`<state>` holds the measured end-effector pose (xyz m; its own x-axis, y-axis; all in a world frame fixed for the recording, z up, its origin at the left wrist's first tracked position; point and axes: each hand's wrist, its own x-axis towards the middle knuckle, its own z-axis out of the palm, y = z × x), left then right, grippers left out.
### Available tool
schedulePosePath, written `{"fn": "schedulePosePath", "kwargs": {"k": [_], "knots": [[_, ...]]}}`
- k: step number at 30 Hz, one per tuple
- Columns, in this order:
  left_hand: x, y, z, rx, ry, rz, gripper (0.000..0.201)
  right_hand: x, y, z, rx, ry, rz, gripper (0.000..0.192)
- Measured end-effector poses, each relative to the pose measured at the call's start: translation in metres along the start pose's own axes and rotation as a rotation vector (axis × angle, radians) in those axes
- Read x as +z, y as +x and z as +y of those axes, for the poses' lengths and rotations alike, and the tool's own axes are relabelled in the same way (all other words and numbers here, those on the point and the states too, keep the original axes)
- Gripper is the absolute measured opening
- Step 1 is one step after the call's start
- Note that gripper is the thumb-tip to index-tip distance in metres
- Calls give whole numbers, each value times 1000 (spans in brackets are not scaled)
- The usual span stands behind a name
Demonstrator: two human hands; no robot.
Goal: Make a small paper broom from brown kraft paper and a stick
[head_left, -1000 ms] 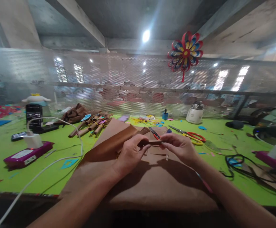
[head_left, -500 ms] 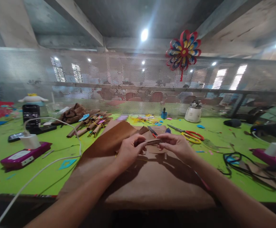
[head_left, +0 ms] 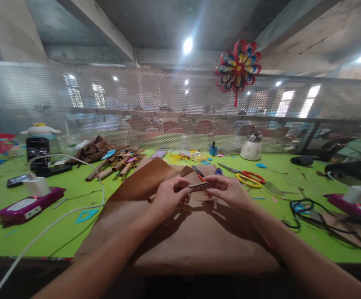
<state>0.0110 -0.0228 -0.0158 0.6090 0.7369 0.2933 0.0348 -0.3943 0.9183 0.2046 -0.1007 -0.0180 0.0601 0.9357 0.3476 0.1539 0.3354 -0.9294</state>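
Note:
My left hand (head_left: 167,198) and my right hand (head_left: 228,192) together pinch a small folded strip of brown paper (head_left: 198,186), one hand at each end, a little above a large brown paper sheet (head_left: 196,232) spread on the green table (head_left: 74,199). The strip lies edge-on and nearly level between my fingertips. Just behind it a red-and-black cutter (head_left: 198,172) rests on the brown sheet.
Red-and-yellow scissors (head_left: 248,178) lie right of my hands. Rolled brown paper tubes (head_left: 115,164) are piled at back left. A purple box with a white charger (head_left: 28,203) and cable sits left; black cords (head_left: 305,207) right. A paper pinwheel (head_left: 238,68) hangs on the mesh fence.
Both hands have stayed on the strip and drawn slightly closer together; the strip now tilts a little, with its folded layers showing. The view has shifted slightly.

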Motion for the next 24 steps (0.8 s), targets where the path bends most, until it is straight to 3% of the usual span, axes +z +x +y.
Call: {"fn": "schedulePosePath", "kwargs": {"k": [8, 17, 24], "knots": [[0, 0, 2, -109, -118, -52, 28, 0, 1, 6, 29, 5, -5, 34], [-3, 1, -8, -16, -5, -80, 22, 1, -1, 2, 54, -6, 8, 35], [1, 0, -4, 30, 96, -62, 18, 4, -1, 1, 64, -4, 15, 33]]}}
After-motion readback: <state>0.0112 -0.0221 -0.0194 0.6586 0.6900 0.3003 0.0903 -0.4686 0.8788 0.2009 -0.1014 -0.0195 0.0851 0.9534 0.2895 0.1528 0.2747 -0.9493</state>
